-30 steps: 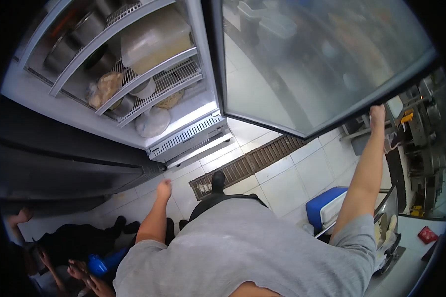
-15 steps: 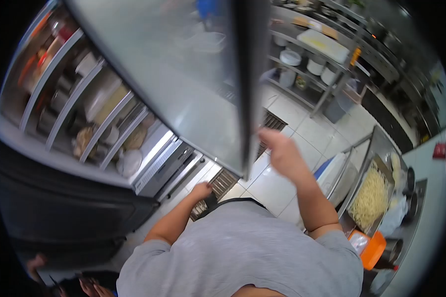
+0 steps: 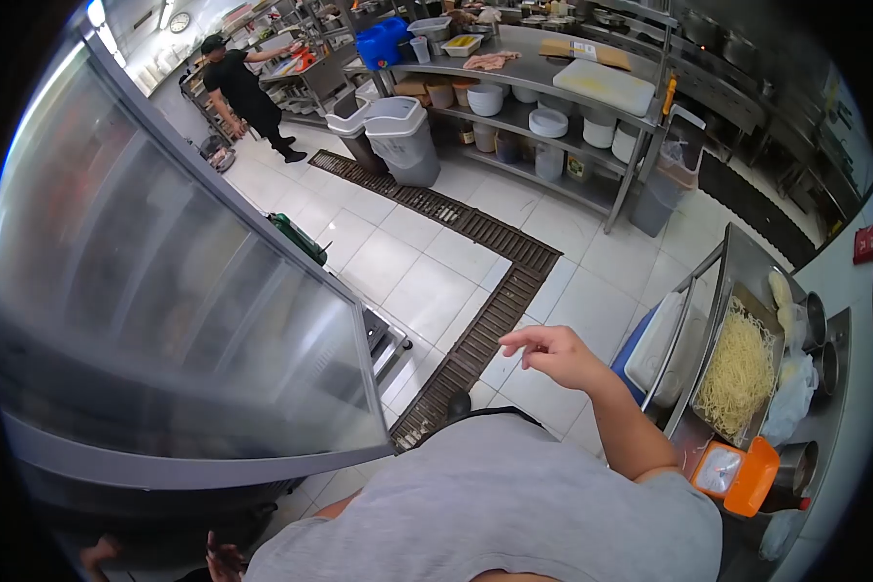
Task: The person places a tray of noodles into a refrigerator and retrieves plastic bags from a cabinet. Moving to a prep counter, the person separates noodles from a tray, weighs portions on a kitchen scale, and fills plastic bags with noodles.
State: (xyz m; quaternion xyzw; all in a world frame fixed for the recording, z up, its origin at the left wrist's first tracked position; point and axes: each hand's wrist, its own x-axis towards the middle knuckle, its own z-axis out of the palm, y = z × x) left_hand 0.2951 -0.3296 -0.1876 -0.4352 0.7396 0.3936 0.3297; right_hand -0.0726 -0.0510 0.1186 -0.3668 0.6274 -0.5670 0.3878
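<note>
Holds nothing in the right hand, fingers loosely open, near the floor drain, apart from the frosted door at left. Cannot tell the left hand's state, out of view. Best guide the door, perhaps closed, with fingers clear of its edge.

Steel counter, right of frame: tray of pale noodles; plastic bag beside it. Steel table, upper centre to upper right: white board, pinkish item to its left.
</note>
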